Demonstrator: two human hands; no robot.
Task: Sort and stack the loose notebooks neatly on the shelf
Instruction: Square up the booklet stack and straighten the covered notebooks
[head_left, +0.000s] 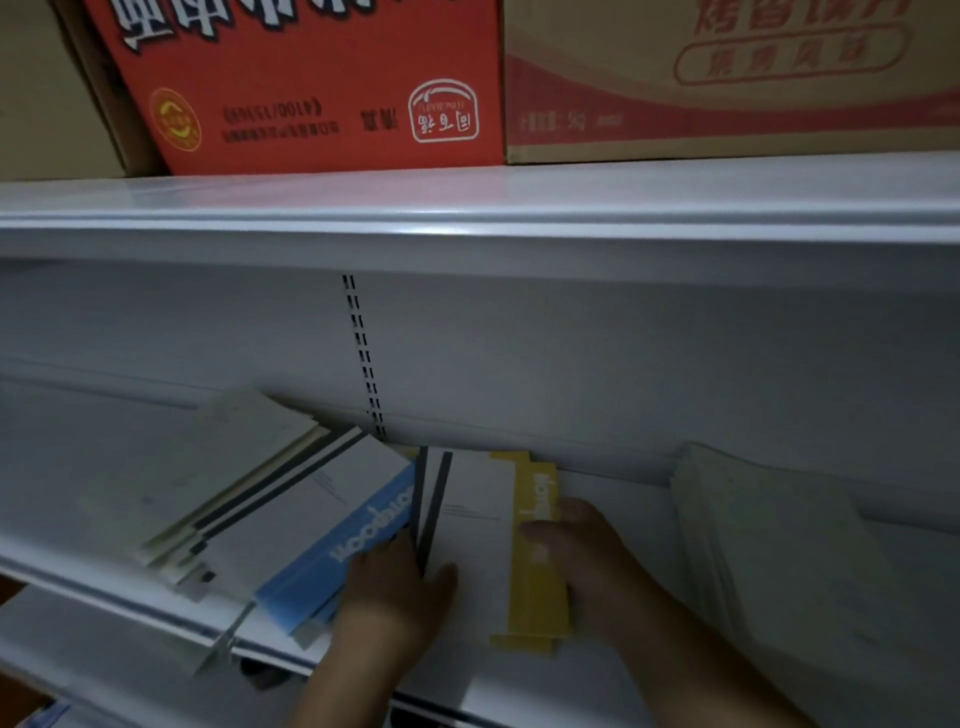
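Note:
A stack of white notebooks with a yellow edge band (530, 566) lies on the white shelf (597, 680), in the middle. My left hand (397, 587) rests on its left side, thumb over the white cover. My right hand (587, 561) presses against its yellow right side. To the left lies a white notebook with a blue band (332, 556), slanted, partly under my left hand. Further left, a fanned, crooked pile of pale notebooks with dark spines (244, 483) spreads toward the shelf's front edge.
A neat stack of pale notebooks (779, 545) stands at the right of the shelf. The upper shelf board (467, 208) hangs overhead with a red carton (311, 88) and a brown carton (727, 78) on it. A slotted upright (363, 353) runs down the back panel.

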